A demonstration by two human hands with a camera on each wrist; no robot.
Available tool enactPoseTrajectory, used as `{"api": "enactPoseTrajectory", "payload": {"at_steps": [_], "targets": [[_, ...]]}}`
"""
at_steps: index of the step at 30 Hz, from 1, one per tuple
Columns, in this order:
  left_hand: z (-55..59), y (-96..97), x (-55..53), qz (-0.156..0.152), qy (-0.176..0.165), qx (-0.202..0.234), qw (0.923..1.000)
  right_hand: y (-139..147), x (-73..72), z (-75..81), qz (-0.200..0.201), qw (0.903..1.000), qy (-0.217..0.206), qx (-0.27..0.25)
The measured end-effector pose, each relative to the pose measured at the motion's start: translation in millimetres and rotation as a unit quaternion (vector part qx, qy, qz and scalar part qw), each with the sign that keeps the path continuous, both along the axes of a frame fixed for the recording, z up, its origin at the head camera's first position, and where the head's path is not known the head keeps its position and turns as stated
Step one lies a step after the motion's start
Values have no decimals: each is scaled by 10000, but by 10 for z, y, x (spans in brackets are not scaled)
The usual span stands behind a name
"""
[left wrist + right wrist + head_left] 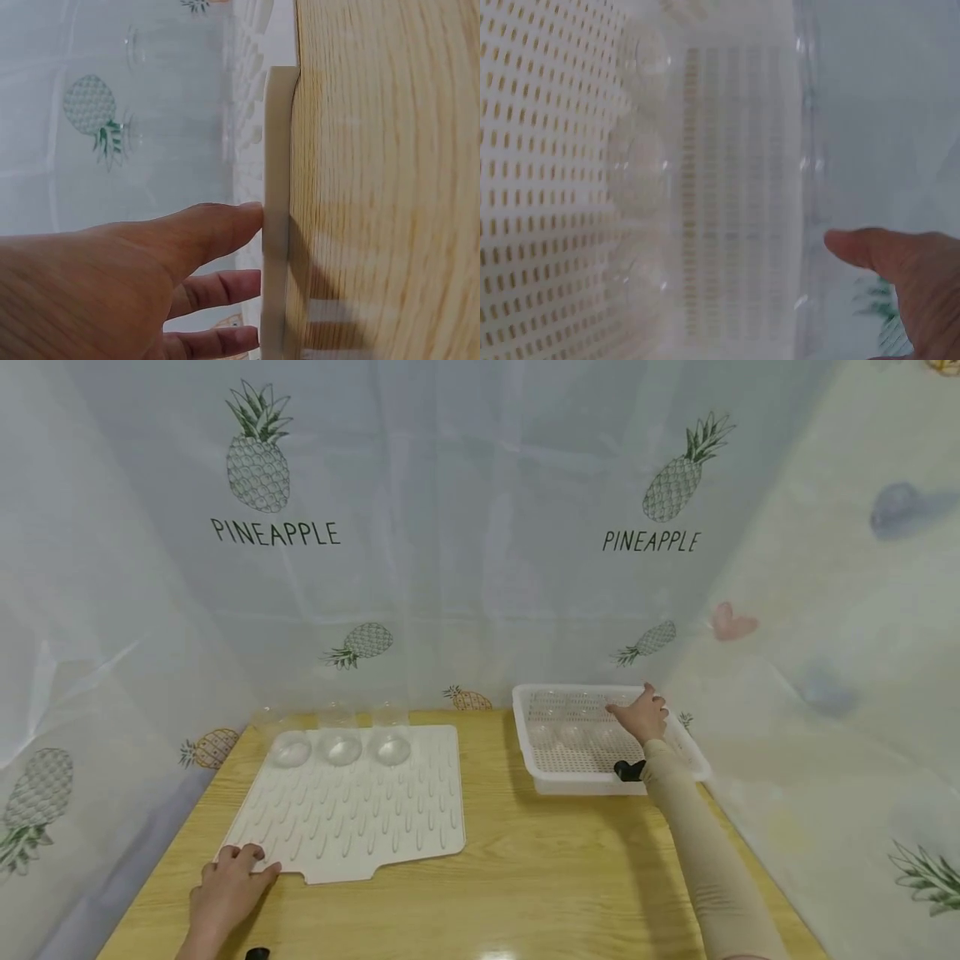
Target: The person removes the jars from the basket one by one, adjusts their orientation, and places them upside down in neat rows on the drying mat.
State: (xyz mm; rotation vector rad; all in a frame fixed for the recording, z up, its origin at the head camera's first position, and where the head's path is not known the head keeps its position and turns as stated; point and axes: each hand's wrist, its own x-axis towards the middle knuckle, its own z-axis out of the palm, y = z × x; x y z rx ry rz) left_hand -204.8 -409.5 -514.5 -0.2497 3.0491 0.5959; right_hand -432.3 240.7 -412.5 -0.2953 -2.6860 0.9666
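Note:
My left hand (228,889) rests its fingertips on the near left corner of a white ridged drying mat (420,827). In the left wrist view, thumb and fingers touch the top of the mat's edge (277,150). Three clear cups (392,748) stand in a row along the mat's far side. Over the right back part of a white perforated basket (577,785), my right hand (642,717) hovers with fingers spread. Several clear cups (551,735) stand inside the basket. In the right wrist view, the thumb (870,247) is near a cup's rim; the other fingers are mostly hidden.
Wood-grain table (495,893) lies under mat and basket. Pale curtains printed with pineapples (258,472) hang behind and at both sides, close to the basket's right edge. A black camera mount (630,770) sits at the right wrist.

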Motion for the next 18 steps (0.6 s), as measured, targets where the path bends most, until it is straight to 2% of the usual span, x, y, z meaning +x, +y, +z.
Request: {"api": "enactPoseTrajectory", "payload": {"at_steps": [3, 6, 11, 18], "targets": [[-14, 2, 7, 10, 10, 5, 10000, 168, 32, -98, 269, 9972, -627, -317], [-18, 12, 9, -16, 24, 4, 10000, 275, 44, -183, 605, 9920, -972, -537], [-4, 41, 13, -38, 98, 11, 9999, 341, 36, -233, 959, 9882, -1027, -603], [12, 60, 6, -24, 306, -16, 9995, 319, 42, -240, 1016, 9876, -1089, -503]]}}
